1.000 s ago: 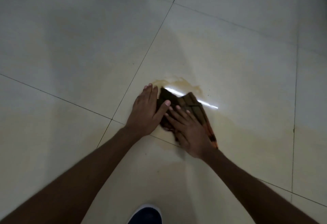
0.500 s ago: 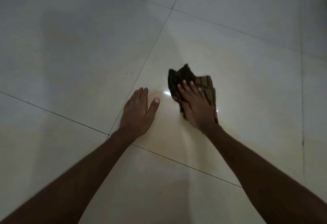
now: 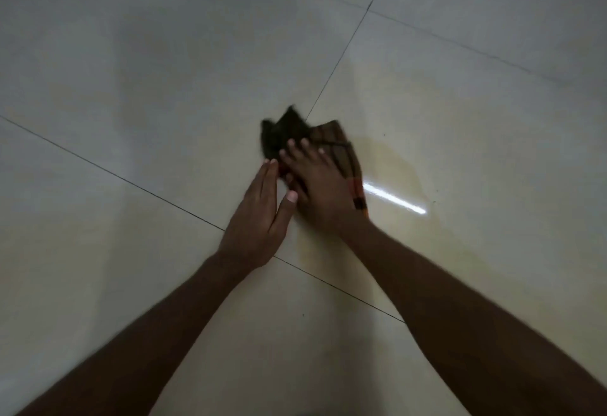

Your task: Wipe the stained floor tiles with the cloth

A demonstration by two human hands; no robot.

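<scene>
Head view: dark, crumpled, striped cloth (image 3: 341,149)

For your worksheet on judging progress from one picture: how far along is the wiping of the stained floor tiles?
Done: nothing can be confirmed as clean. In hand: the right hand presses the cloth flat on the tiles beside the grout line, while the left hand rests flat on the floor alongside. Left: a yellowish stain shows to the right of the cloth, around the light glare. So the job looks mid-way at best.
</scene>
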